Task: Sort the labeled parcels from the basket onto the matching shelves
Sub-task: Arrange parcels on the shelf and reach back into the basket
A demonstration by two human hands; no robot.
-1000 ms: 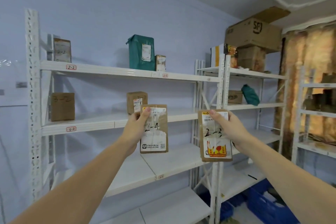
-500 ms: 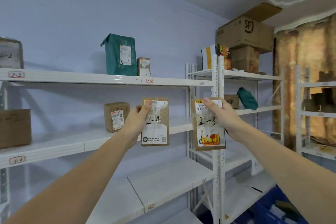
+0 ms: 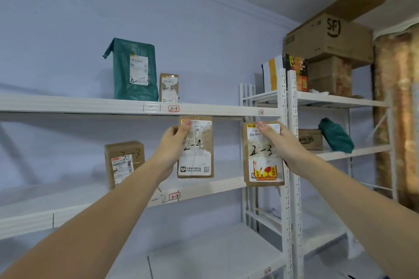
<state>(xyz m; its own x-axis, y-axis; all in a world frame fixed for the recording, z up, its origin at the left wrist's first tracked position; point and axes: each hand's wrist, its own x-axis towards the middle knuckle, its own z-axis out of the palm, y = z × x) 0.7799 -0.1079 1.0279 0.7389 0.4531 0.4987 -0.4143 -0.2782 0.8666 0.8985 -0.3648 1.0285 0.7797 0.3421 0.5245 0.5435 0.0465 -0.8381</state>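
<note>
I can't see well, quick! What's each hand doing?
Left hand: holding the parcel marked 2-4.
Right hand: holding the parcel marked 2-3.

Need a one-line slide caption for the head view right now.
Left hand holds parcel marked 2-4, right hand parcel marked 2-3, below shelf tag 2-3.
</note>
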